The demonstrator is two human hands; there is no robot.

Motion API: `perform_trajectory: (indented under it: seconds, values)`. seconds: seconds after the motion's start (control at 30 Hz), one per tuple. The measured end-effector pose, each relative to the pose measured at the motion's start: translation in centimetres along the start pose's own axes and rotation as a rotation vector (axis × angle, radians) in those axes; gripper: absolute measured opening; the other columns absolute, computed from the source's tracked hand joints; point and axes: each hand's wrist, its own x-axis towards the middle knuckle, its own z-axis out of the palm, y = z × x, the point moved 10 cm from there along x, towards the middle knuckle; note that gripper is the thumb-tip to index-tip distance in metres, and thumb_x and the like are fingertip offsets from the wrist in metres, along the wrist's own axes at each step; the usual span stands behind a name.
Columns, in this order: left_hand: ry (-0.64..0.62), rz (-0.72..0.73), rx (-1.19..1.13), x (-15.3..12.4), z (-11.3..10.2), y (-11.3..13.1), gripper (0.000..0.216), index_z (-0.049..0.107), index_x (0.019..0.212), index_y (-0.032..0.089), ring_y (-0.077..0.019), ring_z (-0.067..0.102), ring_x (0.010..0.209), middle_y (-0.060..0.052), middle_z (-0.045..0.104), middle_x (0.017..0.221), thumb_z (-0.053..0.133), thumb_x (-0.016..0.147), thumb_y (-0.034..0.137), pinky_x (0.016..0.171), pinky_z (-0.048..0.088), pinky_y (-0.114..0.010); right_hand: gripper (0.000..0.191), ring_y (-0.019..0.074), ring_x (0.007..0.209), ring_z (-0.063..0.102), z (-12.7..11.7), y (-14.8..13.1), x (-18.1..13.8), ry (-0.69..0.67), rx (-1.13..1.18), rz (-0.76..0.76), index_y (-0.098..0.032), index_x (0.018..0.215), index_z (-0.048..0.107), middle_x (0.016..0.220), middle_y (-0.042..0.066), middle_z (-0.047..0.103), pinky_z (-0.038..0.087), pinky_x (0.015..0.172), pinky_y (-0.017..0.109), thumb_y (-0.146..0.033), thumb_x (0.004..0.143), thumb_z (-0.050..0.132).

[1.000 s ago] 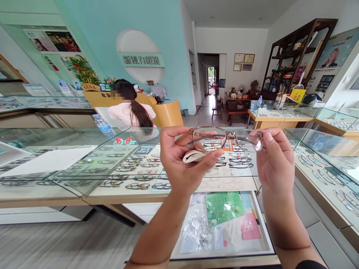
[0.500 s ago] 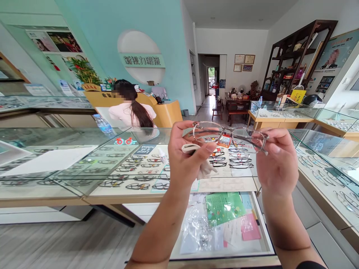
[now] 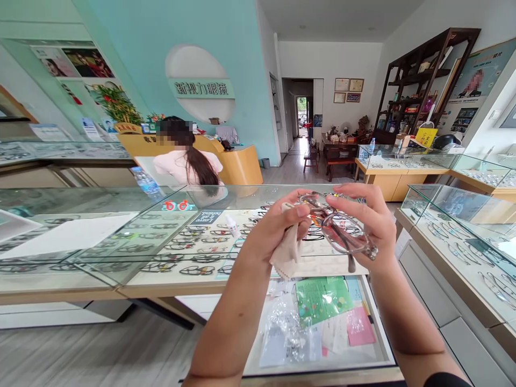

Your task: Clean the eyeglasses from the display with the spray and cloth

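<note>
Left beyond the grip, we are facing a turquoise wall; straight past the grip, daylight is showing in a far doorway. Grey floor is spreading below-left; dark shelving is standing beyond, rightward.

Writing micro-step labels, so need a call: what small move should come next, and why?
Probably bring the cloth up to the lens nearer the right hand. The cloth hangs bunched in the left hand, apart from that lens, while the right hand holds its end of the tilted glasses, so the lens looks within easy reach.
</note>
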Motion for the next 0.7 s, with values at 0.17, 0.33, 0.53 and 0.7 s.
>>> perform_trajectory:
  seconds: [0.17, 0.33, 0.53, 0.7]
  values:
    - [0.010, -0.070, -0.049, -0.2, 0.7, -0.4, 0.052, 0.071, 0.104, 0.020, -0.0071, 0.046, 0.045, 0.007, 0.055, 0.064, 0.094, 0.071, 0.052, 0.040, 0.035, -0.021, 0.040, 0.0274, 0.110, 0.075, 0.1, -0.5, -0.1, 0.038, -0.072, -0.114, -0.042, 0.137, 0.078, 0.123, 0.004, 0.080, 0.060, 0.092, 0.048, -0.027, 0.101, 0.075]
    - [0.009, -0.138, -0.144, 0.8, 0.0, -1.8, 0.053, 0.066, 0.089, 0.018, -0.0029, 0.039, 0.043, 0.010, 0.048, 0.058, 0.101, 0.062, 0.046, 0.040, 0.031, -0.017, 0.028, 0.0254, 0.099, 0.076, 0.2, -0.9, 0.0, 0.070, -0.128, -0.130, -0.039, 0.127, 0.081, 0.109, 0.003, 0.082, 0.058, 0.087, 0.046, -0.026, 0.103, 0.072]
    - [0.019, -0.229, -0.118, 1.4, -1.2, -3.7, 0.041, 0.068, 0.082, 0.017, -0.0089, 0.055, 0.047, 0.002, 0.062, 0.058, 0.091, 0.071, 0.050, 0.044, 0.042, -0.018, 0.021, 0.0267, 0.110, 0.076, 1.7, -0.6, 0.3, -0.143, -0.102, -0.110, -0.033, 0.119, 0.080, 0.125, 0.005, 0.079, 0.056, 0.095, 0.048, -0.025, 0.102, 0.072]
    - [0.064, -0.260, -0.165, 1.8, -1.1, -3.7, 0.040, 0.061, 0.072, 0.017, -0.0059, 0.049, 0.045, 0.005, 0.057, 0.055, 0.091, 0.074, 0.043, 0.043, 0.040, -0.016, 0.015, 0.0267, 0.108, 0.075, 2.1, 1.0, 0.3, -0.173, -0.129, -0.069, -0.031, 0.116, 0.080, 0.121, 0.006, 0.080, 0.054, 0.096, 0.048, -0.029, 0.104, 0.072]
